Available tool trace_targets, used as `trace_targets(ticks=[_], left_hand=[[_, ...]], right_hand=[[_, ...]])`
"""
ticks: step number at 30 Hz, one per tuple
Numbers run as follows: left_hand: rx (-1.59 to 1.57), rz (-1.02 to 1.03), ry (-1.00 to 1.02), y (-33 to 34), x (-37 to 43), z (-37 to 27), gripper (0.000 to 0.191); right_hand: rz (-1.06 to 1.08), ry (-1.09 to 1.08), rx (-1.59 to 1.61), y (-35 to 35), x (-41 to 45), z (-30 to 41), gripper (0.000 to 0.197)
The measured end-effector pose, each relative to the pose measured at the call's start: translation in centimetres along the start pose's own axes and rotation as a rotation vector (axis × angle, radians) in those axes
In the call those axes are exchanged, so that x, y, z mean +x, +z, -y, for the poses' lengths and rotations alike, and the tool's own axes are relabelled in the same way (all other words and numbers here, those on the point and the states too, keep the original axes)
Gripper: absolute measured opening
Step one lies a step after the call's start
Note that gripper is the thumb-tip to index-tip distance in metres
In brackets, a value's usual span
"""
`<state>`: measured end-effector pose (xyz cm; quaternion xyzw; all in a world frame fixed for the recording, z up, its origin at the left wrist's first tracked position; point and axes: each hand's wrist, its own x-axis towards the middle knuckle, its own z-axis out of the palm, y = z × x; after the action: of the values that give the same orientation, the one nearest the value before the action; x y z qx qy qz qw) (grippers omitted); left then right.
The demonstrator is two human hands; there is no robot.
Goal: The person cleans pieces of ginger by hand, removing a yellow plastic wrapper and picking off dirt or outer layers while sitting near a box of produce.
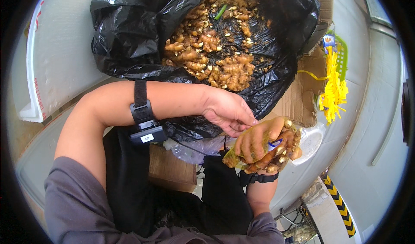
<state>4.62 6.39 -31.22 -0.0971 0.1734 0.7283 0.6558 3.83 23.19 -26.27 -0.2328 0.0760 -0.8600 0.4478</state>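
Observation:
A yellow mesh net bag [231, 155] with ginger roots [278, 154] in it is in front of me, to the right. My right hand [259, 140] is curled at the ginger, and its fingers show through the yellow mesh. A small blue-and-white tag [275, 144] sits between those fingers and the roots. My left hand [228, 111] reaches across from the left, its thumb and fingertips pinched together at the upper edge of the net. Just beyond both hands, loose ginger [231, 72] lies in a black plastic bag [129, 33].
A torn cardboard box [291, 98] surrounds the bag's right side. Yellow strips [332, 85] hang there beside a green basket [342, 55]. A white foam box [65, 49] stands left. Below are a wooden stool [173, 169], clear plastic [191, 151] and a white bowl-like container [313, 143].

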Motion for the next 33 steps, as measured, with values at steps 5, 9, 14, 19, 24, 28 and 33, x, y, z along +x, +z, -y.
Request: trace_targets(ticks=[5,9,14,19,24,28,33], left_hand=[[-0.044,0.089,-0.056,0.9,-0.9,-0.2,0.016],[-0.004,0.132,-0.059,0.0,-1.2,0.2,0.02],[0.009,0.248,-0.086,0.4,-0.4,0.3,0.025],[0.034,0.407,0.004,0.5,-0.5,1.5,0.017],[0.117,0.361,0.127,0.1,-0.7,0.8,0.009],[0.194,0.335,0.183,0.2,-2.4,-0.3,0.009],[0.572,0.168,0.189,2.8,-3.4,-2.0,0.015]], right_hand=[[-0.248,-0.023,-0.013,1.8,-1.6,-0.5,0.061],[-0.359,-0.001,-0.055,2.4,-4.9,-1.1,0.06],[-0.977,0.081,-0.219,10.3,-4.9,-1.2,0.05],[-1.474,0.224,-0.154,14.2,-4.2,-1.9,0.042],[-0.928,0.492,-0.432,9.0,-3.1,-0.3,0.035],[-0.863,0.455,-0.507,8.5,-2.9,-0.1,0.046],[-0.737,0.44,-0.607,7.3,-2.0,0.9,0.057]])
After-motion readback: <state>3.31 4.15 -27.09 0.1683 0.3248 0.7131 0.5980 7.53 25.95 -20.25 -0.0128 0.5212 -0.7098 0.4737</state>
